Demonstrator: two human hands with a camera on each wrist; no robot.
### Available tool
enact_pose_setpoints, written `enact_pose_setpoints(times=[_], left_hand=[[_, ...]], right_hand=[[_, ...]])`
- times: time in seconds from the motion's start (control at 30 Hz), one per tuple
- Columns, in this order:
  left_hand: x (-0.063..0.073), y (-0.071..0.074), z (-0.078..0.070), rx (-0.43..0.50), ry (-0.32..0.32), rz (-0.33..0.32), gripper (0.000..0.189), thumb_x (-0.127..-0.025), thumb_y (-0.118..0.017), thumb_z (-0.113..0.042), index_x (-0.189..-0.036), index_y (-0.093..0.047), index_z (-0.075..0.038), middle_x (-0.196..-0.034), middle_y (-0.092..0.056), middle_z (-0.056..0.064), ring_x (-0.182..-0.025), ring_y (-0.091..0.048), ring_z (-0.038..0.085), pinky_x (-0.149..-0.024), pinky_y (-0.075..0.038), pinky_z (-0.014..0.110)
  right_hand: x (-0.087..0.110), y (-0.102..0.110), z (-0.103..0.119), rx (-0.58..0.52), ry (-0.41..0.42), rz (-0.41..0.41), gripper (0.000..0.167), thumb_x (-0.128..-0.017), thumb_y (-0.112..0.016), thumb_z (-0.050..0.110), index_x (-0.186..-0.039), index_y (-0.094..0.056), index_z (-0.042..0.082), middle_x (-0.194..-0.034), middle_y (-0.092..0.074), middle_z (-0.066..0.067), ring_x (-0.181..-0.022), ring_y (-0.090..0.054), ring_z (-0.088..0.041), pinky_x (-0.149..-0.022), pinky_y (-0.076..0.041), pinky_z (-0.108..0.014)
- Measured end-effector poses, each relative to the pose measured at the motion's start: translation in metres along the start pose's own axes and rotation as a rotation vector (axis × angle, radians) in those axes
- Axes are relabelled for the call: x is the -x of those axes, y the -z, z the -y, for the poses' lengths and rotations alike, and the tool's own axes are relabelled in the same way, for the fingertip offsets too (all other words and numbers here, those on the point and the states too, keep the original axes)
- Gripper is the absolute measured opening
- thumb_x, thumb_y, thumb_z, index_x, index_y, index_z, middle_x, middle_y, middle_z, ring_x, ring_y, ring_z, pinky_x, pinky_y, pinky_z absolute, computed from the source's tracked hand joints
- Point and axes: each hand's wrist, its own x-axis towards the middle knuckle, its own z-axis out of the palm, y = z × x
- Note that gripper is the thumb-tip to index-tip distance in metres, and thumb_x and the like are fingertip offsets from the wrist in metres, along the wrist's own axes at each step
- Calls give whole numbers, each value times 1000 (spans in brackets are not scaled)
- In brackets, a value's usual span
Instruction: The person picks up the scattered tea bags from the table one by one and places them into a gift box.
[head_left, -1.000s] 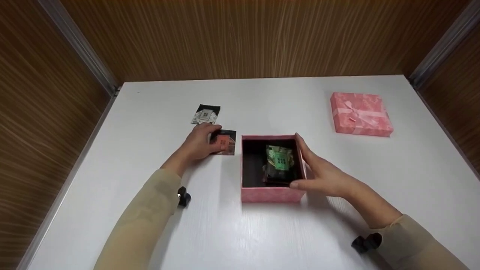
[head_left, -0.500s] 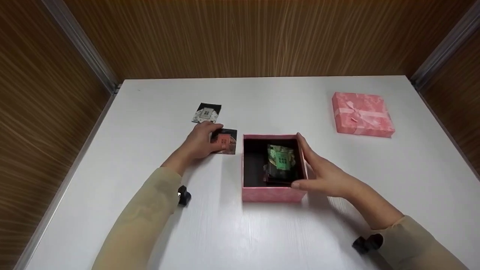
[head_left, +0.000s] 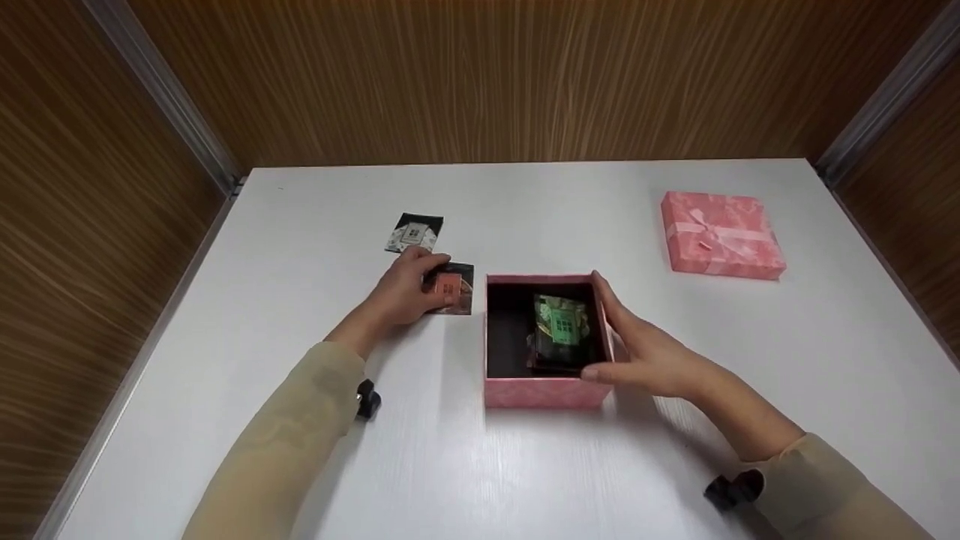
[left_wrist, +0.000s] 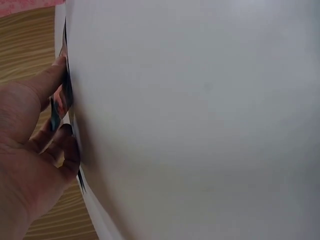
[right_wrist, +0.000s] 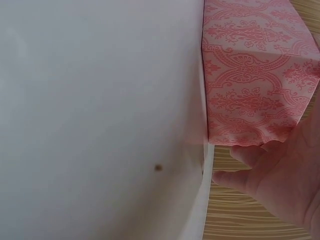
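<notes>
In the head view, my left hand [head_left: 405,291] is at a flat black sachet with a red label [head_left: 454,289], its thumb on the printed face. The left wrist view shows the sachet [left_wrist: 61,97] edge-on between thumb and curled fingers. Behind that hand lies a second sachet, black and white [head_left: 414,231], partly covered by the fingers. My right hand [head_left: 652,356] holds the open pink box [head_left: 544,391] by its right side, thumb at the front corner and fingers along to the far corner. Inside the box, to its right, a green-labelled sachet [head_left: 561,330] lies on top of others.
A pink lid with a ribbon bow [head_left: 724,236] sits at the back right of the white table [head_left: 480,480]. Wood-grain panels [head_left: 517,82] stand behind the table and at both sides. Black wrist-camera mounts [head_left: 735,487] hang at both sleeves.
The head view has shifted slightly. Both hands, the sachets, the box and the lid keep their places.
</notes>
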Motion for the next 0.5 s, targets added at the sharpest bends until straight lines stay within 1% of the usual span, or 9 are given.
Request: enact_pose_setpoints(times=[0.13,0.3,0.4,0.5], left_hand=[[2,0,-2,10,-13,-11,73,-93,-85,-23,-156,-53,-9,-152,-42,16,-138,-48,33,-119,-37,44],[7,1,-6,35,-38,-24,67,-95,-82,-12,-155,-55,-10,-151,-42,16,-137,-49,31,-118,-38,42],[9,4,-10,53,-39,-36,62,-96,-78,-6,-155,-56,-11,-150,-43,16,-136,-50,30,-116,-40,41],[11,8,-14,75,-28,-55,59,-98,-75,-6,-154,-58,-13,-149,-44,17,-137,-50,29,-115,-41,40]], right_hand=[[0,0,0,-1,0,1,124,-90,-83,45,-172,8,22,-177,-5,-8,-159,-19,-33,-124,-24,-60],[0,0,0,-19,2,10,124,-91,-83,45,-171,8,21,-177,-2,-7,-158,-19,-33,-123,-24,-59],[0,0,0,-25,0,13,124,-91,-83,45,-171,9,21,-177,-1,-7,-158,-20,-34,-123,-25,-59],[1,0,1,-24,0,9,124,-90,-83,45,-171,8,22,-177,-2,-8,-158,-21,-35,-123,-25,-59]])
